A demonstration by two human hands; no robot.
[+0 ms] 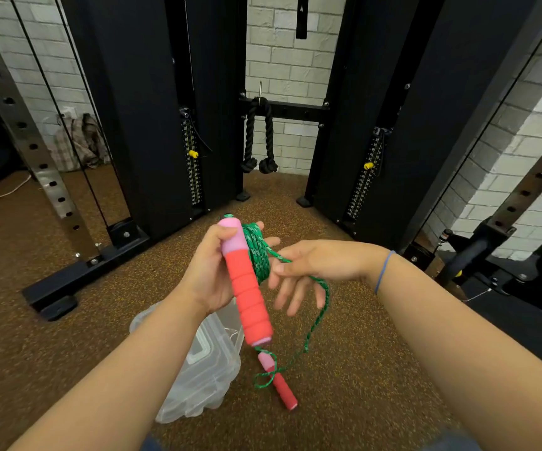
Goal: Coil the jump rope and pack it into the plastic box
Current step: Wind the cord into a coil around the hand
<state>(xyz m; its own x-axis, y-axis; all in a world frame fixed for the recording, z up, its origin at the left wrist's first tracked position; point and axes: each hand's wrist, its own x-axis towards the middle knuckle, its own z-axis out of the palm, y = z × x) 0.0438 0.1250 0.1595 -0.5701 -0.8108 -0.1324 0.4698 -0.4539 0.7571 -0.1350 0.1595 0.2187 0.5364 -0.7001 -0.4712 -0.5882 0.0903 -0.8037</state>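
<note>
A: Head view: how far along?

B: Most of the green braided rope (258, 252) is coiled against the red foam handle (250, 294), which the left hand (211, 271) has its grip clamped on.

A: What's left?

B: The right hand (308, 271), fingers apart, guides the loose tail; the second red handle (281, 384) lies on the floor beside the clear plastic box (204, 379), which holds no rope yet.
</note>
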